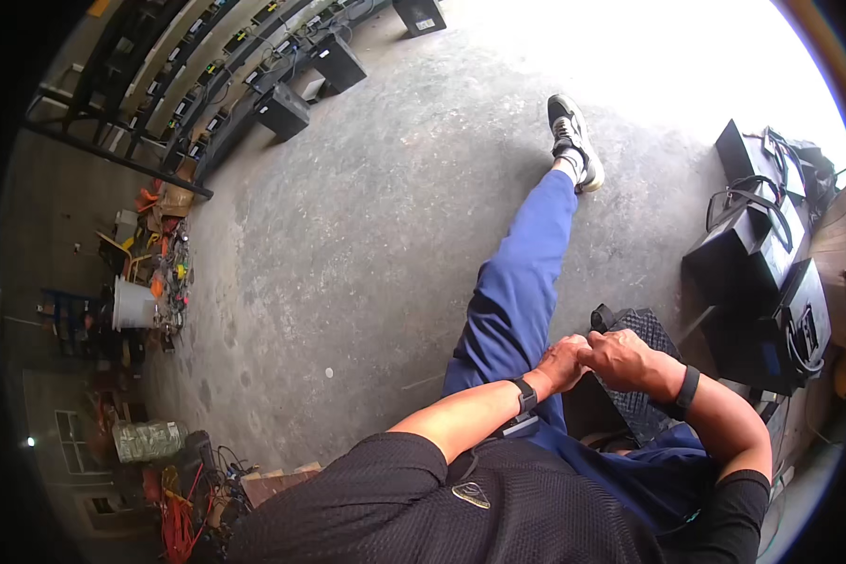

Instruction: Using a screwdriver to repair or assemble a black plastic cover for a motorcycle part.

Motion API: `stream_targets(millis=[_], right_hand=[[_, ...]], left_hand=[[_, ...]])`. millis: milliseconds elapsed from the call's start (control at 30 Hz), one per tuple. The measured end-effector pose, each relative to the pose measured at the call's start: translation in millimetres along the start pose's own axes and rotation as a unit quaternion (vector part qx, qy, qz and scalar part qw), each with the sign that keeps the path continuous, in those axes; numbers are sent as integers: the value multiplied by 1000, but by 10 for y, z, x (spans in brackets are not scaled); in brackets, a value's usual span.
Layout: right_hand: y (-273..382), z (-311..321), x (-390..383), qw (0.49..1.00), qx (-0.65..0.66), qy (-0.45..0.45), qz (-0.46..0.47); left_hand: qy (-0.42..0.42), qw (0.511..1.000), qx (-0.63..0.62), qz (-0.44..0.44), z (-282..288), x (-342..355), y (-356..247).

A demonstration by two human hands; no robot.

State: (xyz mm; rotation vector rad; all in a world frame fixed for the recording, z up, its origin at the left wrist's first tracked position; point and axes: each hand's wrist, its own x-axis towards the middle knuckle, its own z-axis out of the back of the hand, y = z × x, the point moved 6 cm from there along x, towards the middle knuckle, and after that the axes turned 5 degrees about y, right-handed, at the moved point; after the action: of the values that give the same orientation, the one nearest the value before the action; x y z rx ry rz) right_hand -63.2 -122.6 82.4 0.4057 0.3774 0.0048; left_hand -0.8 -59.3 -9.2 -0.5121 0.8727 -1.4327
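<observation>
Beside the outstretched leg, left hand and right hand meet, both curled, presumably so each steadies the other; what they grasp, if anything, cannot be told. Black textured piece lies under and beyond the right hand, likely placed for reach; black boxes stand at right.

The person has two hands, one left hand and one right hand, and two dark wristbands, one per wrist. One shoe shows. Three black boxes stand by one rack; at least three dark cases sit at the right. There is one white bucket. The rack's small devices are too many to count.
</observation>
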Motion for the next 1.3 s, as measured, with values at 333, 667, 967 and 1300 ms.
stream_targets(millis=[333, 667, 967, 1300], right_hand=[[22, 65, -66, 995, 3, -97, 20], [-32, 58, -91, 997, -5, -75, 16], [9, -92, 83, 995, -13, -101, 24], [-16, 74, -24, 999, 23, -26, 24]], left_hand=[[-42, 998, -47, -3, -6, -9, -85], [-39, 992, -74, -99, 56, 68, -105], [-12, 1000, -15, 5, 59, -11, 82], [-6, 999, -43, -14, 33, -32, 100]])
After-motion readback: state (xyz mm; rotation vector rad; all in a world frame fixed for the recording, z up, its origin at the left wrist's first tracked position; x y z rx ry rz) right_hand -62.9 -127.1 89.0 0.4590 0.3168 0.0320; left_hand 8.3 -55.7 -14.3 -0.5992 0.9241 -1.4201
